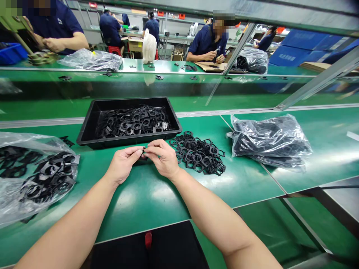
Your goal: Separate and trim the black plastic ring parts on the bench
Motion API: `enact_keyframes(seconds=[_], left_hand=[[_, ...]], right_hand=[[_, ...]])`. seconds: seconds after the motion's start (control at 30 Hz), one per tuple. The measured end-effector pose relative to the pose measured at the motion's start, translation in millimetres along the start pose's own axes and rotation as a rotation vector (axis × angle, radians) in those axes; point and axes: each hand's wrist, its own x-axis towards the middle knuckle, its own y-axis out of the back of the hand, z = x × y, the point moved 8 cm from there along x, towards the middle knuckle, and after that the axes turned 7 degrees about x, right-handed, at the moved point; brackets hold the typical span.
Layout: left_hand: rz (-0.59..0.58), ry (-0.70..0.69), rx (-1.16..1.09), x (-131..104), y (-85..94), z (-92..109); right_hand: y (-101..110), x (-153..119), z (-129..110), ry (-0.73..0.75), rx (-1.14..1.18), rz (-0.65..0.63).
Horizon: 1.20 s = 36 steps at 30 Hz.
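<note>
The left hand (122, 163) and the right hand (164, 158) meet above the near part of the table, thumbs and forefingers closed in a pinch on a small black part (144, 150). The fingertips hide most of the part, so its outline and exact fit cannot be told. The step in hand looks like close two-handed work on this single part. From this grip, I judge that any turn or shift calls for light, even pressure, and letting go on one side calls for a steady pinch on the other.

Just beside the right hand, a loose heap of flat black plastic-looking rings (209, 158) lies on the glossy green tabletop (146, 203). Just beyond the hands stands a shallow black rectangular tray (129, 142), holding many black, plastic-looking pieces with round openings (136, 118).

Farther out on the left, a clear plastic bag (63, 179) holds more black pieces; well to the right, a clear, glossy, filled plastic bag (272, 136) lies on its side. Across the bench, one co-worker in a dark blue shirt (63, 24) and another person in dark blue (203, 43) have their own hands at work.
</note>
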Motion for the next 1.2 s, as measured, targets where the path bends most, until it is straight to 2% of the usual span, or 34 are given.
enact_keyframes(seconds=[0.3,0.47,0.63,0.73,0.83,0.93,1.0,1.1,1.2], left_hand=[[0.034,-0.01,0.036,-1.8,1.7,-0.2],[0.022,-0.105,0.23,-3.0,4.0,12.2],[-0.088,-0.161,0.378,-5.9,-4.4,23.8],[-0.04,-0.088,0.267,-4.3,-4.0,17.6],[0.034,0.075,0.033,-2.4,-1.0,2.3],[-0.054,0.254,-0.089,-2.9,-7.0,-10.9],[-0.059,0.272,-0.121,-2.0,-4.6,-10.4],[0.045,0.213,-0.111,1.1,6.3,-4.7],[0.097,0.194,-0.058,1.6,9.6,-3.5]], right_hand=[[-0.3,1.0,1.2,-0.068,0.054,-0.033],[-1.1,0.5,-3.2,-0.041,0.107,-0.029],[-4.9,-3.1,12.3,-0.234,0.235,-0.002],[-5.9,-3.2,20.8,-0.298,0.147,-0.019],[2.4,-1.6,22.0,-0.283,0.123,0.059],[3.9,0.2,14.2,-0.201,0.206,0.065],[-1.5,0.1,12.4,-0.192,0.275,0.016],[-7.7,-3.4,26.0,-0.331,0.464,0.048],[-16.8,-12.9,52.0,-0.627,0.649,0.111]])
